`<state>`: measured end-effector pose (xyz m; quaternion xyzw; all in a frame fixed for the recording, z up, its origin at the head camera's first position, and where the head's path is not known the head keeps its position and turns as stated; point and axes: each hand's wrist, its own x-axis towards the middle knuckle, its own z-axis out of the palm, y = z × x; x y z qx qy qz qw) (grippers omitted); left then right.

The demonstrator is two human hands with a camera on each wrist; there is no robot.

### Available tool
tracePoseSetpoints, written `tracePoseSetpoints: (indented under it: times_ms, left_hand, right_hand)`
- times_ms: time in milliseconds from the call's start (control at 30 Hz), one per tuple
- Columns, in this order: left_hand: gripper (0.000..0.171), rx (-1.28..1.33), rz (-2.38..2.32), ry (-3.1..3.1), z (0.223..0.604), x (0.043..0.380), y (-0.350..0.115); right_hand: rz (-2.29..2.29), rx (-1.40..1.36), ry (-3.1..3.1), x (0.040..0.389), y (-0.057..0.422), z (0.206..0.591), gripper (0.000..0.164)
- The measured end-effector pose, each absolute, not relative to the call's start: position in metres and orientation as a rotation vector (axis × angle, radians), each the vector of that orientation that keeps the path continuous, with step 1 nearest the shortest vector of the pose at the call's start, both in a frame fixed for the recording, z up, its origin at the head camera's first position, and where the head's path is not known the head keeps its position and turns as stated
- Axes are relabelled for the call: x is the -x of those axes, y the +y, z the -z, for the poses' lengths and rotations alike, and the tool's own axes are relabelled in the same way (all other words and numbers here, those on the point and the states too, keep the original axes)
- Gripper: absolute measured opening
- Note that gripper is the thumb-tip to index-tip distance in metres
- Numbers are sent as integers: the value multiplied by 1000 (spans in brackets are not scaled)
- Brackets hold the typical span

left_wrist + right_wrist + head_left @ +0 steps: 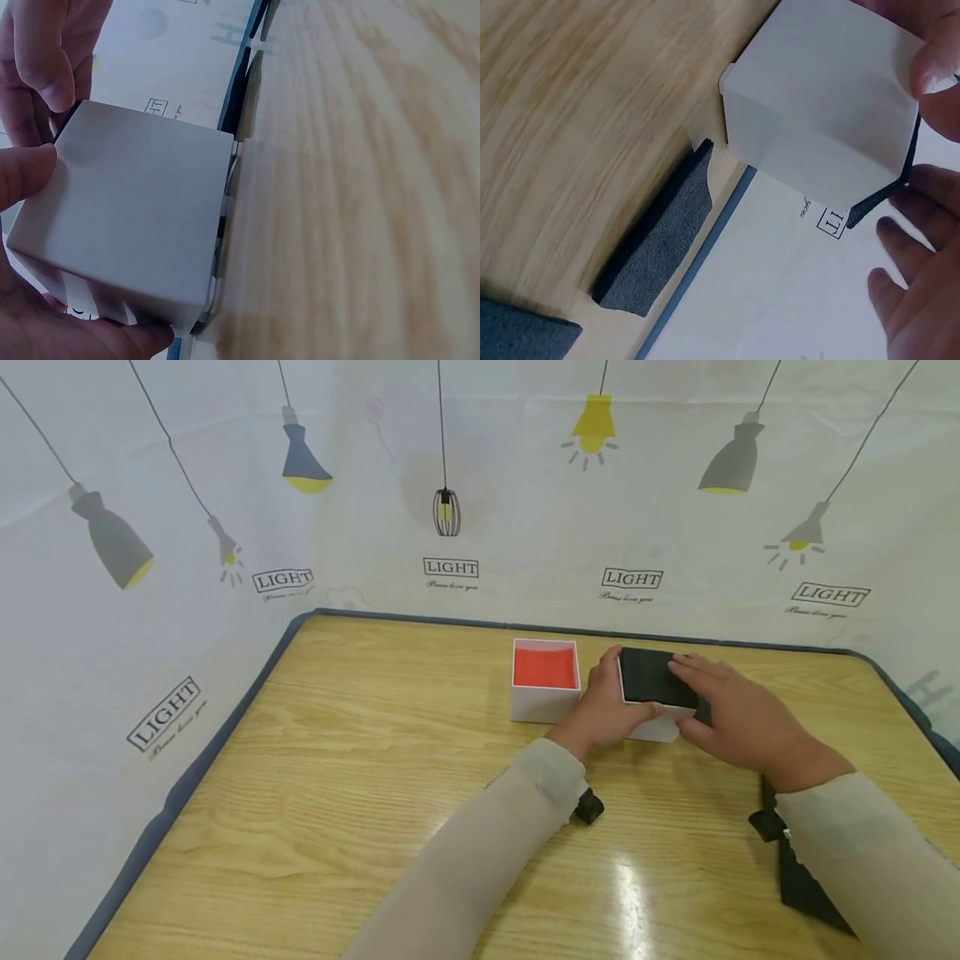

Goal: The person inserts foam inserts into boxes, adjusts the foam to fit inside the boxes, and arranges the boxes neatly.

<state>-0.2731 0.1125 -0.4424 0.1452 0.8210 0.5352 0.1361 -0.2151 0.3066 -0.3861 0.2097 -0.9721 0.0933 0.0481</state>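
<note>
A white box point(654, 727) with a black foam piece point(654, 677) across its top sits between both hands. My left hand point(611, 706) grips the box from the left, with the thumb on the front face near the upper edge and the fingers around the far side. My right hand point(738, 710) presses its fingertips on the foam at the right. Along the box's upper edge, a dark strip of the foam point(881, 201) sticks out in the right wrist view. The inside of this box is hidden.
Left of the hands stands a second white box point(545, 703), its inside red. A loose black foam strip point(660, 232) lies on the wooden table point(360, 760) right of the held box. Partly under the right forearm is a dark sheet point(806, 885). A printed curtain point(510, 535) encloses the table.
</note>
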Motion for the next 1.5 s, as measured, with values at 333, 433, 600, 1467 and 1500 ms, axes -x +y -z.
tracePoseSetpoints:
  times_ms: [333, 433, 600, 1467, 1500]
  left_hand:
    - [102, -399, -1548, 2362, 444, 272, 112]
    - [102, -395, -1529, 2368, 444, 272, 112]
    - [102, -390, -1519, 2366, 443, 272, 113]
    - [101, -449, -1612, 2292, 443, 275, 110]
    - [101, -450, -1614, 2291, 443, 275, 110]
  right_hand:
    - [-412, -616, -3073, 223, 308, 390, 73]
    - [-401, -614, -3083, 224, 307, 391, 70]
    - [-374, -619, -3088, 225, 306, 392, 66]
    - [-325, -800, -3049, 221, 258, 372, 68]
    - [-325, -800, -3049, 221, 258, 372, 68]
